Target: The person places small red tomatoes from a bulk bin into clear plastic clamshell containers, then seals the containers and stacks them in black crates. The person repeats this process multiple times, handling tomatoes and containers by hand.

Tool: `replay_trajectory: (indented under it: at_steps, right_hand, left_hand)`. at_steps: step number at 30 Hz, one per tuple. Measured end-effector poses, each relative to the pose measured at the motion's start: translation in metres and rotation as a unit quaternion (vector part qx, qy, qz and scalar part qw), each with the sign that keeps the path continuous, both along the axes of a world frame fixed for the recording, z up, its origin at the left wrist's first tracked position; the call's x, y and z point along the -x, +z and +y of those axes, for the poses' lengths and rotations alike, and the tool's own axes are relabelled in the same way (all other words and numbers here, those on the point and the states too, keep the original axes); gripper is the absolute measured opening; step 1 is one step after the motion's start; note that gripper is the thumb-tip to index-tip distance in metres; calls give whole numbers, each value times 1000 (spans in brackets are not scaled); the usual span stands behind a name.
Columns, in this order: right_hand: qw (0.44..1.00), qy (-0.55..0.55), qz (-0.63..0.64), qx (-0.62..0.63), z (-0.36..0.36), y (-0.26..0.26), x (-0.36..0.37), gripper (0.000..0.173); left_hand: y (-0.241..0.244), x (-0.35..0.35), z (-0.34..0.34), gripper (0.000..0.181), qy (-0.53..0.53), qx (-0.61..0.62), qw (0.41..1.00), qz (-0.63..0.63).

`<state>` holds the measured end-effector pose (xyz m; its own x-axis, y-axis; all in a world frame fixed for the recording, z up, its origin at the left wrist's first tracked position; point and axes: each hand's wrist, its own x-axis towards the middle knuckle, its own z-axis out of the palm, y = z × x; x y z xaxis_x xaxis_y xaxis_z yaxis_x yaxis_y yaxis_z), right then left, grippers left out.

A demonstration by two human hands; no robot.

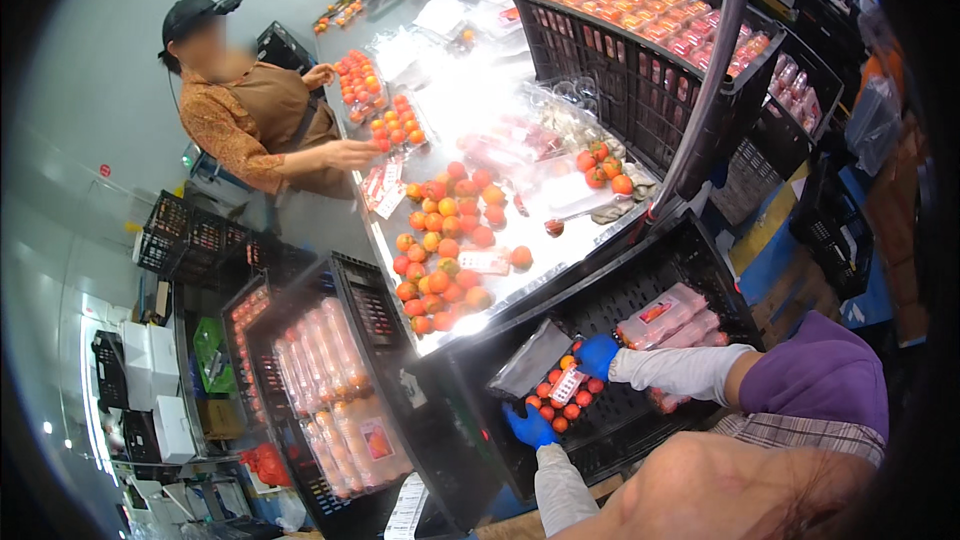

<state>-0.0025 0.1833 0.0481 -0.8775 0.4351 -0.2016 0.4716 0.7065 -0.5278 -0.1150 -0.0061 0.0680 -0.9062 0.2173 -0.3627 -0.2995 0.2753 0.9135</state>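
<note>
Both of my hands wear blue gloves and reach into a black plastic crate. Between them is a clear plastic clamshell pack (538, 367) of orange-red tomatoes (571, 412), its lid raised, with a printed label card (568, 385) on the fruit. My right hand (598, 357) is at the upper right edge of the pack, partly over it. My left hand (531, 426) touches the lower left corner with spread fingers. Whether either hand grips the pack is hard to tell. Closed packs (664, 316) lie in the crate (720, 259) to the right of my right hand.
A metal table (585, 259) holds loose tomatoes (442, 240), a label card (484, 261) and plastic packs. Black crates with filled packs stand at the left (337, 405) and upper right (645, 82). A metal post (709, 90) rises at the table's corner. Another person (262, 112) works across the table.
</note>
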Motion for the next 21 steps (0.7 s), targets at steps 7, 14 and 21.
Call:
replay_trajectory:
  at_steps: [7, 14, 21]
  right_hand:
    - [973, -177, -23, 144, 58, 32, -9, 35]
    - [928, -269, 99, 240, 72, -16, -2, 51]
    - [868, -236, 237, 368, 60, 1, 42, 42]
  left_hand:
    - [-22, 22, -4, 54, 13, -23, 999, -33]
    - [-18, 14, 11, 61, 98, 31, 989, -105]
    - [-8, 12, 20, 70, 65, -207, 951, -220]
